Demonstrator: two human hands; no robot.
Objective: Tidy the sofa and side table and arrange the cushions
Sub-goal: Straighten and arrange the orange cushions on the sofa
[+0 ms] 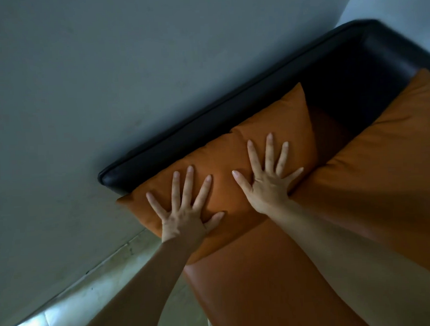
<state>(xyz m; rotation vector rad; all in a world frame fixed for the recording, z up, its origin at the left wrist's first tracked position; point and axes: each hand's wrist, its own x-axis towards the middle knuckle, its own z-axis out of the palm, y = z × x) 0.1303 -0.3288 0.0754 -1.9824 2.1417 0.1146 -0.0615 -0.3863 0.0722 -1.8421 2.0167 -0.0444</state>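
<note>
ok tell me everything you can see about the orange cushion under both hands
The orange cushion is a rectangular pillow with pointed corners and a smooth, leather-like cover, creased faintly down the middle. It leans against the black backrest at the sofa's end, its lower edge on the orange seat. The left hand and right hand press flat on its face with fingers spread. A second orange cushion lies to its right, beyond a narrow gap.

You're looking through one head camera, rolled hard so the sofa (231, 117) runs diagonally, aimed forward and down from close above the orange seat (252, 285); the far end is blurred, perhaps by head motion.
</note>
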